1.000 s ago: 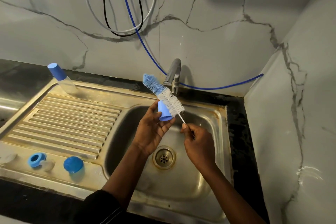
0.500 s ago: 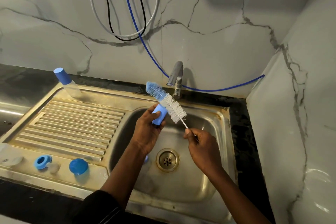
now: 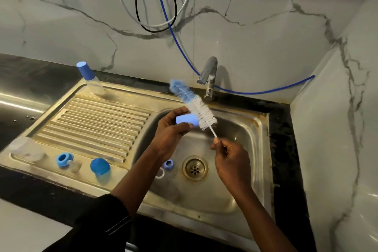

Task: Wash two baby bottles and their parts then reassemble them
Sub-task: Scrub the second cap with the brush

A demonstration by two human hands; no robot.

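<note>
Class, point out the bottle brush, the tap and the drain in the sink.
bottle brush (image 3: 198, 111): head view, white bristles.
tap (image 3: 211, 84): head view, upright stem.
drain (image 3: 195, 168): head view, strainer centre.

One head-worn wide-angle view looks forward and down, close over the sink (image 3: 247, 149), facing the marble wall (image 3: 245, 47).

Sink (image 3: 258, 129): stainless steel, brushed, dull sheen, yellowish staining near the rim; ribbed drainboard (image 3: 98, 120) of the same metal.
Tap (image 3: 210, 71): chromed metal, mirror-bright.
Counter (image 3: 36, 75): black stone, polished.
Wall (image 3: 245, 43): white marble-look slabs, grey-veined, glossy.
Bottle brush (image 3: 196, 106): blue and white bristles on a thin white stem.
Cap (image 3: 187, 120): blue plastic, smooth, matt.
Bottle (image 3: 92, 82), back left corner of the sink: clear plastic, blue plastic top.
Ring (image 3: 63, 159) and dome (image 3: 99, 166), front edge: blue plastic, glossy.
Sleeve (image 3: 102, 215): black cloth, matt.
</note>
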